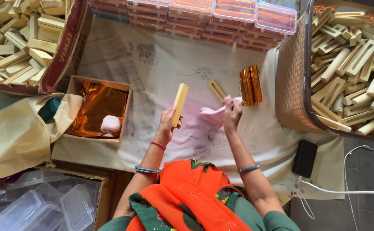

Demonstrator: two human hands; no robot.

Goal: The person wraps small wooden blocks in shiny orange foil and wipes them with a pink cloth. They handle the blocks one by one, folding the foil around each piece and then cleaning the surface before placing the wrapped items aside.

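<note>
My left hand (167, 122) holds a long pale-yellow bar (179, 104) upright by its lower end. My right hand (232, 114) grips a pink cloth (210, 116) just to the right of the bar. A second pale bar (217, 90) lies on the white sheet (161, 64) beyond the cloth. Two bars wrapped in shiny gold foil (250, 84) lie side by side further right.
A small cardboard box (98, 110) at left holds orange foil sheets and a pink lump. A carton (24, 38) at top left and a woven basket (292, 77) at right hold several pale bars. Clear lidded boxes (212, 15) are stacked at the back; a black phone (304, 158) lies at right.
</note>
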